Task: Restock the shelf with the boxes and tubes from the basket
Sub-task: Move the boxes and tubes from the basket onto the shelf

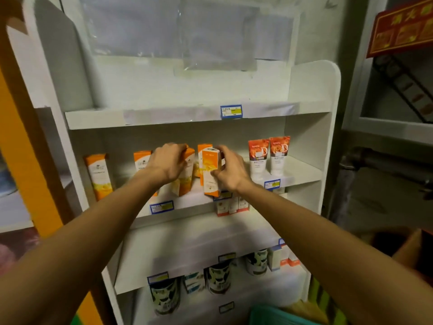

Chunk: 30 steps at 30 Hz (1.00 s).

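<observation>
A white shelf unit faces me. On its middle shelf stand several tall orange-and-white boxes. My left hand grips one orange box from above, among the row. Just to its right, my right hand holds another orange box by its side, at the shelf's front edge. A lone orange box stands at the left end. Two white tubes with orange-red tops stand upright at the right end. A teal basket rim shows at the bottom edge.
The top shelf carries only a blue price tag. Lower shelves hold small red-and-white boxes, dark patterned jars and small boxes. An orange panel stands at the left, and a grey cabinet at the right.
</observation>
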### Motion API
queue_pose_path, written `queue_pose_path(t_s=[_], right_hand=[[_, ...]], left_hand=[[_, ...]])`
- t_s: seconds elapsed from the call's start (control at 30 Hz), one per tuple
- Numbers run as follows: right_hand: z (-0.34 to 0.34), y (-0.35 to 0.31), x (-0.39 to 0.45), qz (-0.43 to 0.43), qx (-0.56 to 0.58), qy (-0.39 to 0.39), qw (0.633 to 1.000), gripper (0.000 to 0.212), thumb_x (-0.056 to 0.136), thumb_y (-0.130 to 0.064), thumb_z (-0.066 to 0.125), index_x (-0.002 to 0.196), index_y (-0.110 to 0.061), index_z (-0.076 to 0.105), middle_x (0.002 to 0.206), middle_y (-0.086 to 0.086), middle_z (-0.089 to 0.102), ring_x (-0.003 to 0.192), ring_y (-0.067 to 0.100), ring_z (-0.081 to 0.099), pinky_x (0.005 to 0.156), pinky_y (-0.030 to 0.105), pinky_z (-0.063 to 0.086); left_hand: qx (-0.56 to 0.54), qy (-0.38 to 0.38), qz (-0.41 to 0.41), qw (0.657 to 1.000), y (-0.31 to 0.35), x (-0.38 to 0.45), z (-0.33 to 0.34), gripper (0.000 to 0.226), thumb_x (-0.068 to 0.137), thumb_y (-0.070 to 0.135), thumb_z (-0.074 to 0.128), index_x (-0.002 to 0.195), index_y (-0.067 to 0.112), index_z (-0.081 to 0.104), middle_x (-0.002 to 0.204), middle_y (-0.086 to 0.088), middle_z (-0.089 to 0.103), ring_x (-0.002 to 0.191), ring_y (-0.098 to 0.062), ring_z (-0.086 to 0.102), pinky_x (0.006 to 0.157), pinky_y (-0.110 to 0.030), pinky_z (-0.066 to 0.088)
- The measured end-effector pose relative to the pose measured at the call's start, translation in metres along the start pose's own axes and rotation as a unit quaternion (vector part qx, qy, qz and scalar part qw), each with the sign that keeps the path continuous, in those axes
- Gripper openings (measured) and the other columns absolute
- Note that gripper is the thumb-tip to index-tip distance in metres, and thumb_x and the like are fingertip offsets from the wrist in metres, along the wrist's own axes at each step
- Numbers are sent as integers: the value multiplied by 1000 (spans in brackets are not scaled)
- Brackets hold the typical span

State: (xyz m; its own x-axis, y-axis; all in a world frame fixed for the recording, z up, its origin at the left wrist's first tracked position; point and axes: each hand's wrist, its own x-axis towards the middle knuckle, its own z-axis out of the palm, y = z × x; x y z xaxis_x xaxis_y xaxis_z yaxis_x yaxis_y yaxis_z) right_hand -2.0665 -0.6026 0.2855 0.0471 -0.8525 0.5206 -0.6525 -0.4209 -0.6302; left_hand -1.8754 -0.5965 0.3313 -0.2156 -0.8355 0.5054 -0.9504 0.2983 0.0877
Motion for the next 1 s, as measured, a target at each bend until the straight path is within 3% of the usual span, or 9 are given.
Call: queue_pose_path(t_s=[0.27,0.6,0.77,1.0], right_hand=[[42,12,44,-3,-31,25,999,73,86,-13,74,148,-24,38,141,5,46,125,26,53,102,42,50],[62,14,66,-29,-106,-6,994,86,89,-23,71,155,-26,16,140,5,45,116,26,58,90,41,56],[59,17,57,4,-112,-23,993,104,85,-25,76,158,-22,1,150,7,36,127,27,51,93,41,54],[53,23,48,9,-110,-29,993,100,82,-29,78,155,-23,11,152,6,33,127,30,51,95,44,54]], left_hand=[[0,17,-23,1000,-23,23,26,30,95,13,59,125,14,60,118,-10,61,106,-31,61,89,-43,53],[25,2,-17,1000,-24,41,31,33,96,18,57,129,14,55,127,-10,55,106,-30,60,88,-39,51],[65,-1,-29,997,-24,32,30,45,95,26,58,137,12,48,140,-11,44,115,-29,55,88,-36,52],[95,-16,-61,993,-19,22,32,71,88,39,67,145,12,35,145,-12,41,129,-30,45,104,-44,45]])
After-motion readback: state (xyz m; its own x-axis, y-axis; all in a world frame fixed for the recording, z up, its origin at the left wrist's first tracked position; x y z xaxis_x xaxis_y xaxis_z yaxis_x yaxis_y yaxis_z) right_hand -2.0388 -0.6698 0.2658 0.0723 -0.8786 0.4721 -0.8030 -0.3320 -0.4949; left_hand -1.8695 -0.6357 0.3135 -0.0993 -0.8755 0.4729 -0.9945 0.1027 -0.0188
